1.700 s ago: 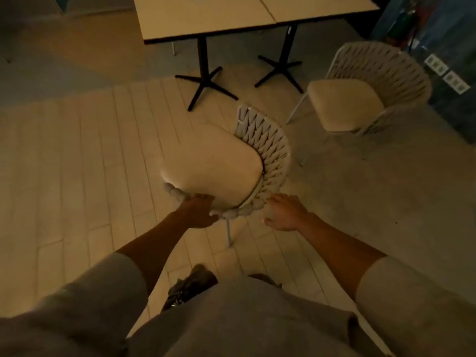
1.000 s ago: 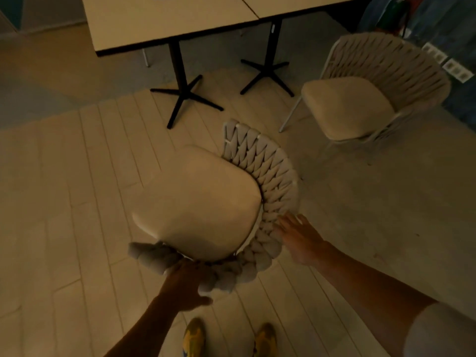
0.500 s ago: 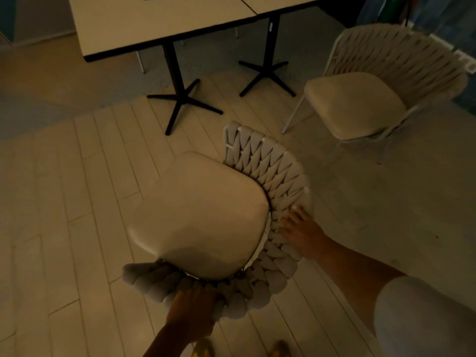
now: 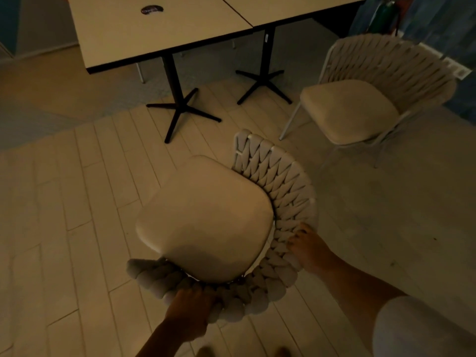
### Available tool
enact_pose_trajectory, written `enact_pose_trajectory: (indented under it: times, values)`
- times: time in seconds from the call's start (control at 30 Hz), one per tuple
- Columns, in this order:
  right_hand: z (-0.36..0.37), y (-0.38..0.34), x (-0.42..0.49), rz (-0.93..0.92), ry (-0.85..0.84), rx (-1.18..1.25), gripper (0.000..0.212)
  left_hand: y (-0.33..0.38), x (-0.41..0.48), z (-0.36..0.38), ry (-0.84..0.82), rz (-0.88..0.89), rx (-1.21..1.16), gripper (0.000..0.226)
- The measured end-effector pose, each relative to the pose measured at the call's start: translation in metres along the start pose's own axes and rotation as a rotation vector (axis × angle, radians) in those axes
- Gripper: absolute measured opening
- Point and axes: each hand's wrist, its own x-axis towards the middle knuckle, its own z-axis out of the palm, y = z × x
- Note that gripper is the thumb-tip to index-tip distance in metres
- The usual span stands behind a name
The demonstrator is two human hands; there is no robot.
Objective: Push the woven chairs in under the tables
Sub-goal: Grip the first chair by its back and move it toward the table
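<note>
A woven chair [image 4: 206, 217] with a pale cushion and a curved braided back stands right in front of me, its seat facing the tables. My left hand [image 4: 189, 311] grips the near bottom of the woven backrest. My right hand [image 4: 310, 249] holds the backrest's right side, fingers curled into the weave. Two pale square tables [image 4: 144, 29] stand side by side ahead on black pedestal bases [image 4: 180, 109]. A second woven chair [image 4: 360, 99] stands at the upper right, away from the tables and apart from my hands.
A small dark object [image 4: 152, 10] lies on the left table. Pale floorboards cover the ground between the held chair and the table bases. A dark wall with white sockets [image 4: 456, 68] runs along the right. The tips of my shoes show at the bottom edge.
The chair and I have come closer to the tables. My right hand has gone from beside the backrest onto its right side. My left hand has kept its grip.
</note>
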Motion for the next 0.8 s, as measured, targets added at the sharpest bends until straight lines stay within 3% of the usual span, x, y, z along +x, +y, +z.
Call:
enact_pose_trajectory:
  times: [0.07,0.17,0.27,0.33,0.43,0.6,0.7,0.8]
  values:
    - [0.010,-0.003,-0.006,0.064,-0.007,0.033,0.012,-0.005,0.002,-0.002,-0.005,0.024,0.010,0.034]
    - [0.014,-0.015,-0.026,0.123,-0.016,0.175,0.009,-0.018,0.008,-0.003,0.005,0.054,0.062,0.029]
    - [0.012,-0.029,-0.045,0.176,-0.005,0.287,0.016,-0.031,0.017,-0.006,-0.010,0.087,0.123,0.030]
    - [0.022,-0.037,-0.048,0.218,-0.006,0.291,0.035,-0.040,0.024,-0.008,-0.022,0.089,0.172,0.030]
    - [0.028,-0.050,-0.054,0.246,0.030,0.320,0.046,-0.062,0.038,-0.013,-0.027,0.108,0.213,0.033]
    - [0.002,-0.077,-0.046,0.327,0.095,0.362,0.058,-0.086,0.051,-0.050,0.140,0.083,0.283,0.018]
    - [-0.011,-0.082,-0.037,0.376,-0.066,0.359,0.052,-0.077,0.047,-0.082,0.278,-0.033,0.227,0.038]
    - [-0.014,-0.074,-0.041,0.290,-0.129,0.345,0.056,-0.071,0.042,-0.083,0.392,-0.017,0.212,0.047]
